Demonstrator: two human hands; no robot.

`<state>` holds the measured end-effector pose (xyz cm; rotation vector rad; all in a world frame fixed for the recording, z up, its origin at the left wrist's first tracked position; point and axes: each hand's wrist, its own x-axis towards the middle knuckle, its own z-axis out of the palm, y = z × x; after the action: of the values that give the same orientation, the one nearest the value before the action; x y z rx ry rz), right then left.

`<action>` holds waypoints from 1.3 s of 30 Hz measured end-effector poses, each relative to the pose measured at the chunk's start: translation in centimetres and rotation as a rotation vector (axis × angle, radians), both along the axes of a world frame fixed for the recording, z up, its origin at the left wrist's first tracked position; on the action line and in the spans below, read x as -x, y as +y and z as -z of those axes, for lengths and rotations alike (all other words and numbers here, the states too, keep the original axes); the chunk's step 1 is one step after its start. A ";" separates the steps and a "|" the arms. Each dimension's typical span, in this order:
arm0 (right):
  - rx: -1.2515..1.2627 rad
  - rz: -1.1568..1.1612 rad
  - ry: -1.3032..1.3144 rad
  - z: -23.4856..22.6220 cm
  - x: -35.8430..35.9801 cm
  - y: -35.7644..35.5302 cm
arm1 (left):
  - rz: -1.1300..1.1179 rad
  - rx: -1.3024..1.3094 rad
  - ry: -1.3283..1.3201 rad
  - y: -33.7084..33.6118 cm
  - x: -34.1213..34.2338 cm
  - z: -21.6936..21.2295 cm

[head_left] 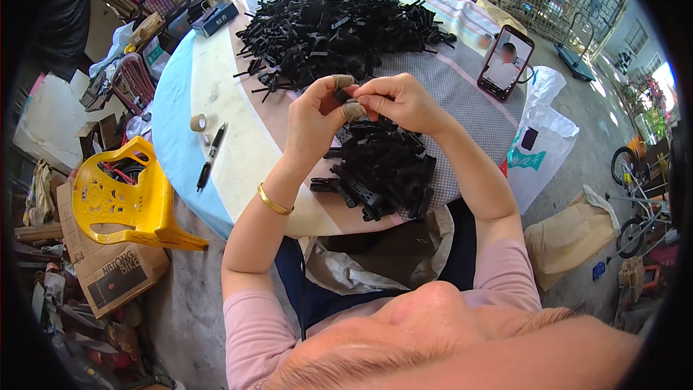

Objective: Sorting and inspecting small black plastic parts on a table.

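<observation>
pinching small black clip (342, 94) between left hand (317, 119), right hand (401, 101)

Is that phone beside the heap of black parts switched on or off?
On. The phone lies face up on the table, and its screen glows with a picture.

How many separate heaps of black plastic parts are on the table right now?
2: a large heap at the table's far side, and a smaller heap near the person, below both hands. More parts may lie hidden under the hands.

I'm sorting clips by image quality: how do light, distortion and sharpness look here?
Head view: bright, even daylight; fisheye bends the round cloth-covered table toward a dark rim; both hands and the small black plastic part are sharp; the face at the bottom is close and soft.
</observation>
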<state>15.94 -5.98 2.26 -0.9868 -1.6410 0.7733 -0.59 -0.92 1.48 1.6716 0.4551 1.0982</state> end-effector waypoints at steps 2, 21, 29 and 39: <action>0.007 -0.007 -0.032 -0.2 0.1 -0.1 | -0.056 -0.059 0.073 0.1 0.0 0.2; -0.178 0.238 -0.290 -0.6 1.1 -0.7 | -0.339 -0.624 0.266 -1.5 -0.6 0.0; 0.048 0.028 0.256 -1.3 -1.2 -0.6 | 0.523 0.037 0.028 0.5 1.9 -2.1; 0.081 -0.231 0.175 -1.0 -1.5 -0.4 | 0.576 0.437 -0.004 0.7 0.5 -0.1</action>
<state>17.45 -6.39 3.26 -0.7693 -1.5974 1.0585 -1.13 -0.22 1.54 1.2906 0.1693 0.5278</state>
